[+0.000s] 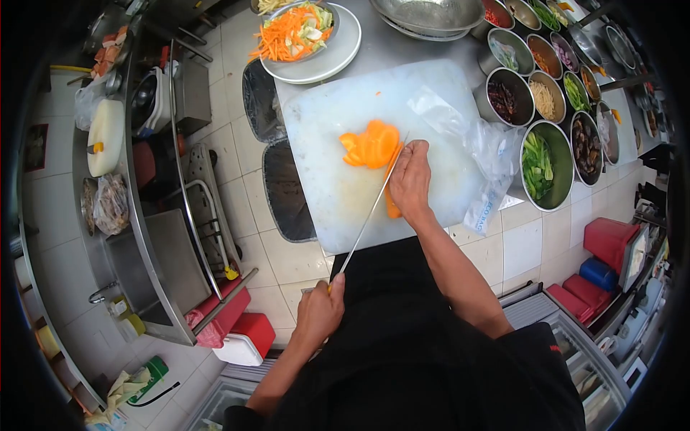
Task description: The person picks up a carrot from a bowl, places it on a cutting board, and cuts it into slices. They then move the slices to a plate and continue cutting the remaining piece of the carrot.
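My left hand (321,309) is closed round the handle of a long kitchen knife (366,226), near the board's front edge. The blade slants up and right across the white cutting board (323,208), its far end beside my right hand (411,176). That hand's fingers are bent down on a carrot (393,205), mostly hidden under them; an orange length shows below, right of the blade. Left of the blade, overlapping carrot slices (374,146) lie in a loose pile. A clear plastic bag (496,147) is crumpled over the board's right side.
Behind the board stands a plate (348,54) under a bowl of shredded carrot and cabbage (298,32). Metal pots crowd the right, one with chopped greens (537,167), another with dried chillies (501,100). Black-lined bins (284,190) sit left of the board; a metal sink (162,255) lies farther left.
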### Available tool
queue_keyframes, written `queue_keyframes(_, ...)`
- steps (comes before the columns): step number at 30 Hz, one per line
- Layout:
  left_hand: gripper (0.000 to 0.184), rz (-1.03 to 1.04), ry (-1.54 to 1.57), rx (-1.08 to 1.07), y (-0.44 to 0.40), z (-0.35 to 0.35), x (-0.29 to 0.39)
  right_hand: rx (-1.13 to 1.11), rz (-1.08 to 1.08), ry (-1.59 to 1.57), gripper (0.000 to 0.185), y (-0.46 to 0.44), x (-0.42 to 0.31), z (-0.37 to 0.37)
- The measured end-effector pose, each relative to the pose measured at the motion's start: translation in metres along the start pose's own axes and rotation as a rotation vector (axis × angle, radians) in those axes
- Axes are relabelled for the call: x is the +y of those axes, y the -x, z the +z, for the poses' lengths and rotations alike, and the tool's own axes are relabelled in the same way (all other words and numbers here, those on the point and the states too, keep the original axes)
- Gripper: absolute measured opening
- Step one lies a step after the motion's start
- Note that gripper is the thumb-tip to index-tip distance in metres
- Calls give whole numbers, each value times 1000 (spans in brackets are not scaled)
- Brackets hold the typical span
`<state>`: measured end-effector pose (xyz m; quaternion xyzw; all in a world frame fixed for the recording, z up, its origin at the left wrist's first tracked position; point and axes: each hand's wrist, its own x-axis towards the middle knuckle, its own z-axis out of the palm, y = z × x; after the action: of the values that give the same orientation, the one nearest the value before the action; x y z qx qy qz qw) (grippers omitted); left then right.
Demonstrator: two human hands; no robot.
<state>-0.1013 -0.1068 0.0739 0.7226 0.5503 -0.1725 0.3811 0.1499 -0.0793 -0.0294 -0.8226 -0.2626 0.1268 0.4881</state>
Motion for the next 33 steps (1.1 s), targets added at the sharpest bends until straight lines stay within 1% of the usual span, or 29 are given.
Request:
queue_keyframes(2,67,14,12,14,-32,16,5,-1,6,9,12,1,0,0)
queue_keyframes(4,68,33,28,47,-50,15,19,2,-5,8,12,-2,-4,2)
queue_keyframes(6,70,28,49,9,-56,10,30,-10,49,-22,13,-1,-3,0)
queue_keyframes(10,72,39,84,20,-61,13,24,31,1,-31,13,0,0,1)
queue_keyframes(12,74,39,110,0,-65,13,22,-13,41,-51,18,0,3,-2)
queue_keyframes(13,74,57,120,14,-66,11,22,-2,18,-50,18,2,0,-7)
queue_keyframes(15,75,58,152,-1,-64,8,20,-46,53,14,44,13,-7,-17)
queue_keyframes(16,75,72,163,10,-64,6,18,-39,33,17,44,20,-12,-21)
queue_keyframes(18,75,111,216,27,-63,3,13,-121,-56,182,71,33,-21,-29)
queue_keyframes(19,75,128,227,38,-62,0,9,-129,-29,117,77,37,-14,-25)
queue_keyframes(23,72,181,303,103,-58,-14,-9,-37,-111,148,75,27,5,-23)
queue_keyframes(25,69,180,375,125,-56,-20,-26,88,-134,299,76,19,10,-32)
queue_keyframes(26,69,187,379,128,-54,-22,-32,94,-141,300,76,17,9,-34)
queue_keyframes(28,69,153,420,196,-49,-26,-44,175,-159,578,77,11,-8,-41)
queue_keyframes(29,70,102,435,183,-49,-25,-52,178,-261,527,81,10,-14,-40)
queue_keyframes(30,70,105,437,184,-50,-22,-60,181,-264,528,81,5,-18,-33)
queue_keyframes(32,71,50,523,197,-51,-14,-75,-50,-596,335,87,-4,-22,-12)
queue_keyframes(33,72,37,521,225,-49,-11,-79,-46,-605,333,87,-6,-22,0)
